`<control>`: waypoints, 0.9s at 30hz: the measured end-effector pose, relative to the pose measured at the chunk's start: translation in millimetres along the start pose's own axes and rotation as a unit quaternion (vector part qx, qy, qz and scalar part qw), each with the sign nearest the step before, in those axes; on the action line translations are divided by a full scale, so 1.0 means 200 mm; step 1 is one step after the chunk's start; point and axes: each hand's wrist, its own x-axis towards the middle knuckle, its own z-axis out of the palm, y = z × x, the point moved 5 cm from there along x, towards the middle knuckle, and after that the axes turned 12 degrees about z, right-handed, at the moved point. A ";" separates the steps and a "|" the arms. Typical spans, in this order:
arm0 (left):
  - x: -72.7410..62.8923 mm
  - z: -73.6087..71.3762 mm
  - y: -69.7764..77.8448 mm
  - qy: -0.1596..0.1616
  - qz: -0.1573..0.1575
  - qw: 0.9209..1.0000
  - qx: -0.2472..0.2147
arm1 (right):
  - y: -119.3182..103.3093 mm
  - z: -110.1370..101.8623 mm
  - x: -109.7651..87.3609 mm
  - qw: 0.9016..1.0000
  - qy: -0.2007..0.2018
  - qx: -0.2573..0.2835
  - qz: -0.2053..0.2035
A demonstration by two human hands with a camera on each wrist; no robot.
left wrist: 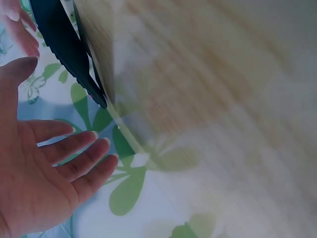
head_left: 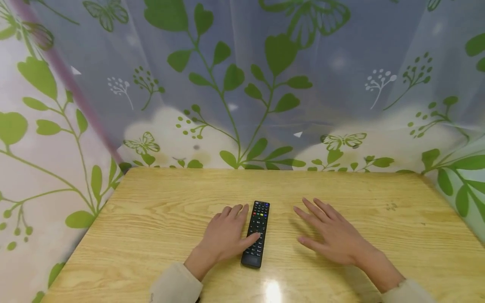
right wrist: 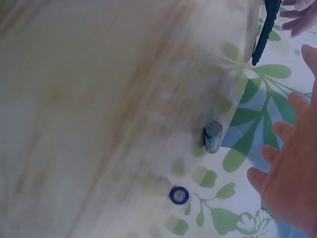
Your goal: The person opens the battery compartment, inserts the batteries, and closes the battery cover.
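A black remote control (head_left: 259,227) with rows of buttons lies lengthwise on the wooden table, its dark edge (left wrist: 62,44) seen side-on in the left wrist view. My left hand (head_left: 227,235) is just left of it, palm down, fingers extended. The thumb overlaps the lower buttons in the head view. To the right of the remote, my right hand (head_left: 333,235) hovers with spread fingers, holding nothing, and casts a shadow on the wood. In the right wrist view, a small grey cylinder (right wrist: 213,136) and a small round blue-rimmed thing (right wrist: 179,195) are on the table near that hand.
The pale wooden table (head_left: 170,189) reaches back to a curtain (head_left: 333,105) printed with green leaves and butterflies. Similar leaf-patterned fabric (head_left: 22,168) hangs along the left side, and more of it borders the right edge. A bright reflection shows near the front of the tabletop.
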 end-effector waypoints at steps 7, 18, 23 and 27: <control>0.02 0.00 0.03 -0.017 -0.015 1.000 0.002 | -0.03 0.02 0.02 1.000 -0.008 0.005 -0.001; 0.07 0.03 0.07 -0.033 -0.047 0.997 -0.054 | -0.07 0.04 0.02 1.000 -0.014 0.012 -0.001; 0.10 0.04 0.08 -0.033 -0.067 0.996 -0.047 | -0.07 0.04 0.03 1.000 -0.019 0.011 0.005; 0.12 0.04 0.09 -0.023 -0.084 0.995 -0.040 | -0.08 0.04 0.04 1.000 -0.025 0.009 0.009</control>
